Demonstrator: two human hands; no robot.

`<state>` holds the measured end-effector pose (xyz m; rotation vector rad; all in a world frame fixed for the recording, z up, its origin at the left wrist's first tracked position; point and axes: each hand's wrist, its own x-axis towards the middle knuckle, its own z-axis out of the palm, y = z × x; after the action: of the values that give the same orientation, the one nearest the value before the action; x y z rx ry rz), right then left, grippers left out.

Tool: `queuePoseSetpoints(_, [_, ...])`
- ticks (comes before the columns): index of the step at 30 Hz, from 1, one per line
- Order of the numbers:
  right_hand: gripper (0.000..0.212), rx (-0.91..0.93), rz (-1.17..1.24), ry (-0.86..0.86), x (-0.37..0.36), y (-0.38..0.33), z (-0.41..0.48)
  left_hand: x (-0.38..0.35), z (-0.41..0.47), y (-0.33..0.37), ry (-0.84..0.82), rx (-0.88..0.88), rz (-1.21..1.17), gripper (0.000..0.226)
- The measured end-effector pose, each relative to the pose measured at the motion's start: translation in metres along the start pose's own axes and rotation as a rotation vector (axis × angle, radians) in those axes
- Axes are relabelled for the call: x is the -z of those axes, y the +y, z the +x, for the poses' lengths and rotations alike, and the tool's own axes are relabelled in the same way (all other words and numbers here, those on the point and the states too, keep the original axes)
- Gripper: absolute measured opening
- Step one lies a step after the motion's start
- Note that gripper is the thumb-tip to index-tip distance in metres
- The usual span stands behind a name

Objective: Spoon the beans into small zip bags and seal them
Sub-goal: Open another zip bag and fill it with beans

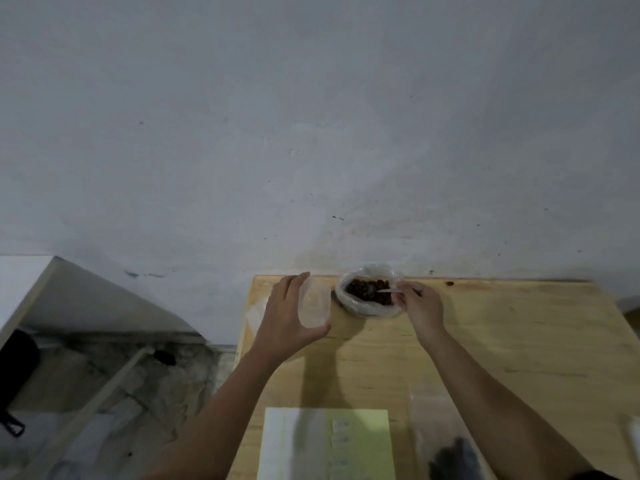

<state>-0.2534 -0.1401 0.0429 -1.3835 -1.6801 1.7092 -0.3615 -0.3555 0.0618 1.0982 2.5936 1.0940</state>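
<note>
Dark brown beans (pixel 367 292) fill a clear plastic bag (pixel 363 308) that stands open at the far edge of the wooden table (pixel 502 341). My right hand (pixel 420 306) grips a small spoon (pixel 388 290) whose bowl rests among the beans. Just left of the bean bag, my left hand (pixel 285 318) holds a small clear zip bag (pixel 314 301) upright off the table, between thumb and fingers. I cannot tell whether its mouth is open.
A yellow-green sheet with small labels (pixel 349 445) lies at the near edge. To its right lies a clear bag with dark contents (pixel 446 441). More flat clear bags (pixel 254 317) lie at the table's left edge. The wall is right behind the table; the floor drops off left.
</note>
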Motion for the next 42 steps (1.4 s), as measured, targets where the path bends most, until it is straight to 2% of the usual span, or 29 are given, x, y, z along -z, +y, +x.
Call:
queuePoseSetpoints(8, [0.026, -0.211, 0.307, 0.091, -0.005, 0.004, 0.004, -0.013, 0.011, -0.003, -0.062, -0.029, 0.077, 0.094])
queuePoseSetpoints(13, [0.025, -0.211, 0.460, 0.109, 0.014, -0.005, 0.003, -0.027, 0.022, -0.004, -0.042, 0.006, 0.197, 0.091])
queuePoseSetpoints(17, [0.025, -0.171, 0.495, 0.102, 0.032, -0.011, 0.000, -0.039, 0.030, -0.004, -0.067, 0.000, 0.240, 0.091])
queuePoseSetpoints(22, [0.027, -0.072, 0.526, 0.019, 0.045, -0.026, -0.009, -0.051, 0.035, 0.005, -0.101, -0.004, 0.233, 0.089])
queuePoseSetpoints(26, [0.025, 0.003, 0.454, -0.071, 0.049, -0.033, -0.018, -0.063, 0.037, 0.014, -0.087, -0.044, 0.210, 0.087])
queuePoseSetpoints(30, [0.022, 0.146, 0.251, -0.181, 0.053, -0.033, -0.026, -0.072, 0.039, 0.024, -0.115, -0.120, 0.184, 0.088])
queuePoseSetpoints(35, [0.022, 0.307, 0.121, 0.008, 0.062, -0.031, -0.026, -0.072, 0.036, 0.034, -0.059, -0.220, 0.206, 0.068])
queuePoseSetpoints(37, [0.019, 0.332, 0.073, 0.052, 0.065, -0.029, -0.024, -0.071, 0.035, 0.029, -0.060, -0.207, 0.206, 0.070])
queuePoseSetpoints(42, [0.014, 0.410, -0.175, -0.027, 0.045, -0.014, -0.018, -0.060, 0.028, 0.018, -0.049, -0.191, 0.175, 0.078])
